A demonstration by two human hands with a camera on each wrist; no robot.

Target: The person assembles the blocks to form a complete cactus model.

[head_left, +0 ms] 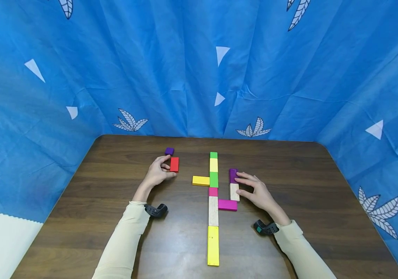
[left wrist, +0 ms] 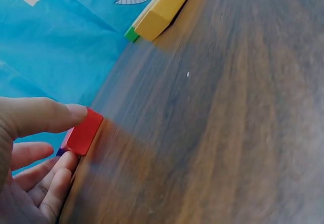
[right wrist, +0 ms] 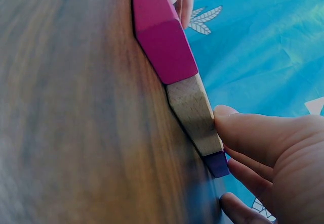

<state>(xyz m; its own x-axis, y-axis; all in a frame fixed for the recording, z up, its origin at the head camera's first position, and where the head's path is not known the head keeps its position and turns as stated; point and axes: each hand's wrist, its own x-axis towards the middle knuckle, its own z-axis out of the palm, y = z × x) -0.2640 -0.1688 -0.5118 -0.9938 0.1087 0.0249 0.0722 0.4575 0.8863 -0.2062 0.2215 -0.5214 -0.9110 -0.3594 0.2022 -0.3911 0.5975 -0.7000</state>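
My left hand [head_left: 158,171] curls around a red block [head_left: 174,164] lying on the table, thumb at its near end and fingers along its far left side. Just beyond the fingertips lies a small dark purple block [head_left: 169,151]. On the other side, my right hand [head_left: 256,190] touches two blocks set end to end. Its thumb meets the edge of a plain wooden block [right wrist: 195,115], while its fingers reach a purple block [head_left: 233,175]. A magenta block [head_left: 227,205] abuts the wooden block's near end.
Down the middle runs a line of blocks: green [head_left: 213,179], pale yellow [head_left: 213,165], pink [head_left: 213,192], whitish wood [head_left: 213,211] and long yellow [head_left: 213,246]. An orange-yellow block [head_left: 201,181] juts left from it. A blue curtain [head_left: 199,77] hangs behind the table.
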